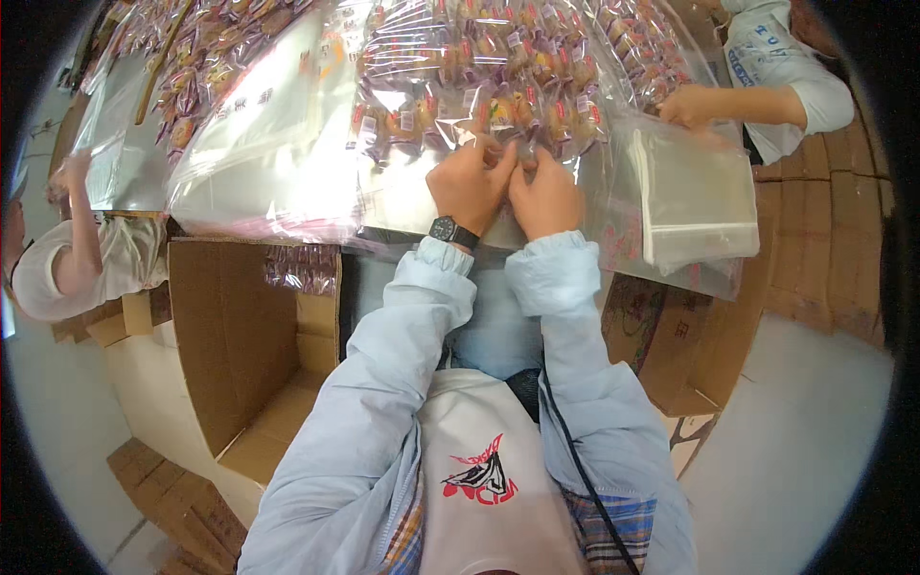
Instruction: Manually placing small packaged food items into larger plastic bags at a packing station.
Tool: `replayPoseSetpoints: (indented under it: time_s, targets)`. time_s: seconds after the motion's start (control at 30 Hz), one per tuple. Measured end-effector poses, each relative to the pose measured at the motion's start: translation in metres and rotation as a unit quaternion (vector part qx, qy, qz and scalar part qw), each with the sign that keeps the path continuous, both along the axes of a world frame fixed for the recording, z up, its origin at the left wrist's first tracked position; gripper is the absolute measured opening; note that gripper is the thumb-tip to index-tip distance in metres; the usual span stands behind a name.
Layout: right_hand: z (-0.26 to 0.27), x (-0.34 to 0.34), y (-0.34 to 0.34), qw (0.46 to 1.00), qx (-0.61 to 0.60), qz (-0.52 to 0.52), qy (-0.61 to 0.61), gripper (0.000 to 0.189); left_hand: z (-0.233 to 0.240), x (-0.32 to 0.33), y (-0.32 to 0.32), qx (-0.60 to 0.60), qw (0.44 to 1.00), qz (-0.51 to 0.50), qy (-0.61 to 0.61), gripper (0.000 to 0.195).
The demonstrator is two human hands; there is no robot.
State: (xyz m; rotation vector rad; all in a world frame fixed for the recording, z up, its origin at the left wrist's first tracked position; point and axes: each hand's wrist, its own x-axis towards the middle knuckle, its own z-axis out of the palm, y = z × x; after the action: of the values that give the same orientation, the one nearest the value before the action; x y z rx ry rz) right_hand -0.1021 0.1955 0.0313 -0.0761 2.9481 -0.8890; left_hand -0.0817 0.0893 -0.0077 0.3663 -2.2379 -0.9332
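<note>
A large clear plastic bag [402,54] lies before me on the table, with rows of individually wrapped snacks [503,111] inside it. My left hand [467,180], with a black watch [445,229] at the wrist, pinches the bag's near edge. Close beside it, my right hand [548,194] also pinches that edge, fingertips almost meeting the left ones. Exactly what lies between the fingertips is partly hidden. Left of my hands are flat clear plastic bags [266,158] bearing printing.
An open cardboard box [237,323] stands below the table at left, with wrapped packs inside. A stack of clear bags [701,194] lies at right. Co-workers' arms reach in at right [755,106] and left [79,215]. More cardboard [826,237] is at far right.
</note>
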Motion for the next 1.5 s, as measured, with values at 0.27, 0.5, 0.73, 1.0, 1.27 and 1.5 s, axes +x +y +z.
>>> replayPoseSetpoints:
  time_s: [0.27,0.5,0.73,1.0,1.27,1.5]
  targets:
    - [-0.064,-0.008,-0.02,0.983,-0.112,0.016,0.144,0.041,-0.009,-0.001,-0.012,-0.006,0.999,-0.026,0.039,0.024]
    - [-0.055,-0.008,-0.03,0.981,-0.077,0.009,0.176,0.054,-0.01,0.038,-0.039,0.055,0.996,0.037,0.067,0.018]
    - [-0.057,-0.011,-0.029,0.981,-0.084,-0.013,0.177,0.045,0.005,0.05,-0.057,0.066,0.994,0.089,0.008,0.02]
    - [-0.06,-0.01,-0.03,0.987,0.043,0.001,0.158,0.039,0.002,0.04,-0.061,0.049,0.997,0.05,-0.028,0.025]
    - [-0.072,-0.01,-0.021,0.981,-0.05,0.057,0.18,0.052,0.014,-0.01,-0.033,-0.071,0.978,-0.189,0.053,0.04]
    - [-0.068,-0.011,-0.023,0.989,0.003,0.041,0.141,0.06,0.005,-0.021,-0.039,-0.113,0.975,-0.19,-0.003,0.049]
